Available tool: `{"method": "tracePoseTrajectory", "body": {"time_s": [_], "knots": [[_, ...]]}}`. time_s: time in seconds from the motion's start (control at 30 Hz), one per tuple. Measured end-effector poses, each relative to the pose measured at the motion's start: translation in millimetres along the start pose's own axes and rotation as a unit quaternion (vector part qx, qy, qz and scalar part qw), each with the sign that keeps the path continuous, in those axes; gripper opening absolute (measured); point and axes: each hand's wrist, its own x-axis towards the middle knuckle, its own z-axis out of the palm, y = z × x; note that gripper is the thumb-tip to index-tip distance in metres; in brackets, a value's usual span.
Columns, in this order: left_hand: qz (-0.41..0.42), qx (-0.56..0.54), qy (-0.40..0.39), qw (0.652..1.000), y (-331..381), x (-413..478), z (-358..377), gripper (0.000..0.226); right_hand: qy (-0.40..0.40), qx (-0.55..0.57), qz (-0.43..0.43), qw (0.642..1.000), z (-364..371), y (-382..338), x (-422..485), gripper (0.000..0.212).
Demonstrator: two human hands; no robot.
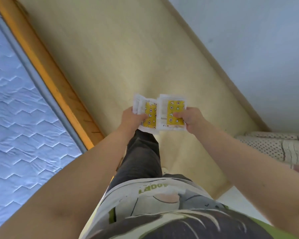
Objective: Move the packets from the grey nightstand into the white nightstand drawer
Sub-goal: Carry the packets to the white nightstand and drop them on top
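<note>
I hold white packets with yellow star-and-moon panels in front of me, above the floor. My left hand (132, 118) grips a small fanned stack of packets (148, 112), thumb across the top one. My right hand (190, 119) pinches another packet (173, 111) at its right edge, thumb on the yellow panel. The two bundles sit side by side and overlap slightly in the middle. Neither nightstand is in view.
A pale wooden floor (110, 57) stretches ahead. A bed with a blue quilted mattress (19, 126) and an orange wooden frame (47, 75) runs along the left. A light wall (248, 40) rises on the right, with dotted fabric (273, 145) at its foot.
</note>
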Motion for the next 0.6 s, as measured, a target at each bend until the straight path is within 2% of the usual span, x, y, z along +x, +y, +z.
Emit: {"method": "tracePoseTrajectory", "body": {"time_s": [0.2, 0.3, 0.4, 0.6], "knots": [[0.0, -0.027, 0.049, 0.998, 92, 97, -68, 0.015, -0.001, -0.154, -0.108, 0.982, 92, -128, 59, 0.016], [-0.009, -0.027, 0.083, 0.996, 134, 135, -107, 0.028, -0.024, -0.2, -0.125, 0.971, 140, -185, 82, 0.013], [-0.018, -0.039, 0.118, 0.992, 167, 167, -140, 0.031, -0.031, -0.295, -0.175, 0.939, 179, -232, 104, 0.009], [-0.036, -0.069, 0.175, 0.981, 226, 239, -193, 0.031, -0.064, -0.439, -0.256, 0.859, 260, -317, 162, 0.018]]}}
